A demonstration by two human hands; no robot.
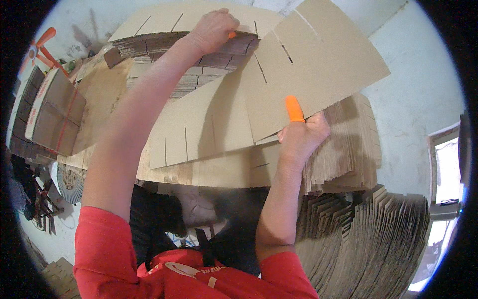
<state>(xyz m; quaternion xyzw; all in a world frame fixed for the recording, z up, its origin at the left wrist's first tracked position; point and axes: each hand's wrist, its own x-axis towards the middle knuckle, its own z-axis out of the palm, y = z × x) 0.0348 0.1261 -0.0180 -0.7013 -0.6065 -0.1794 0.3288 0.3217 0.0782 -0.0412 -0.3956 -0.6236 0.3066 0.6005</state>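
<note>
My right hand grips the near edge of a slotted brown cardboard sheet, its thumb in an orange finger cover on top. The sheet slants up toward the far right. Under its left end, another slotted cardboard sheet lies across the table. My left hand reaches to the far stack of slotted cardboard, fingers curled at the front edge of its top sheet. A bit of orange shows beneath that hand; its fingertips are hidden.
A thick pile of cardboard stands at the table's right, with more bundled sheets below it. At the left stand tied cardboard bundles and an orange-bladed fan. The wooden table has a curved-looking front edge.
</note>
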